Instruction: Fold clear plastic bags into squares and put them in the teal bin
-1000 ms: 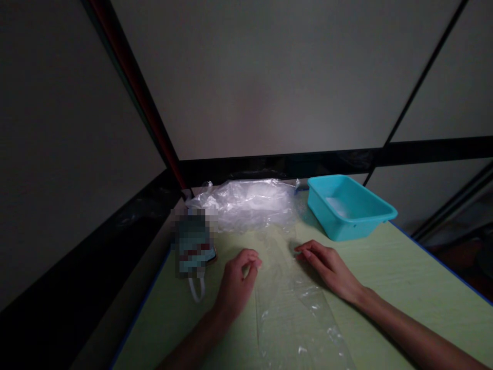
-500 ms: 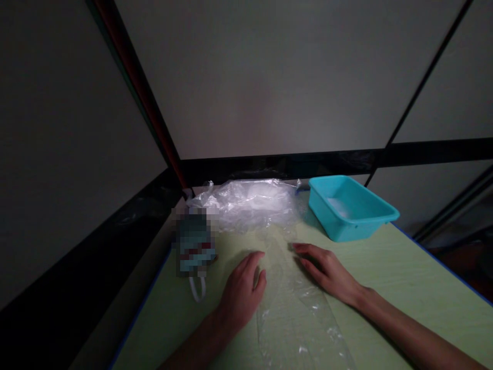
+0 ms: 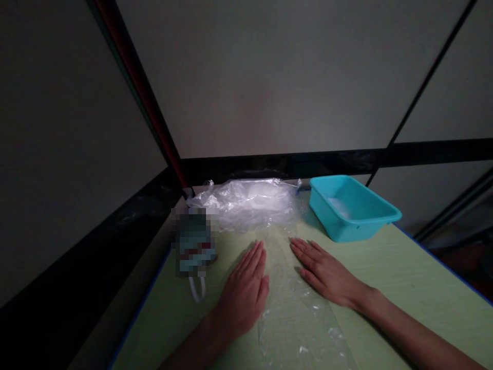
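Note:
A clear plastic bag [image 3: 296, 318] lies flat and slightly wrinkled on the pale green tabletop [image 3: 400, 277]. My left hand [image 3: 246, 288] rests palm down at the bag's left edge, fingers stretched forward and holding nothing. At its right edge my right hand [image 3: 323, 270] lies flat too, fingers extended and pointing inward, with nothing in them. Beyond both hands sits a heap of crumpled clear plastic [image 3: 250, 203], brightly lit, near the back edge of the table. The bag's far end is faint and hard to tell from the table.
To the right at the back stands a turquoise plastic basin [image 3: 354, 228] with something pale inside. A blurred-out greenish object [image 3: 195, 246] with a white loop [image 3: 197, 290] lies at left. A pale panelled wall [image 3: 269, 92] rises behind the table.
Both hands have flattened onto the table, their fingers straighter than before. The plastic bag, the heap and the basin look the same.

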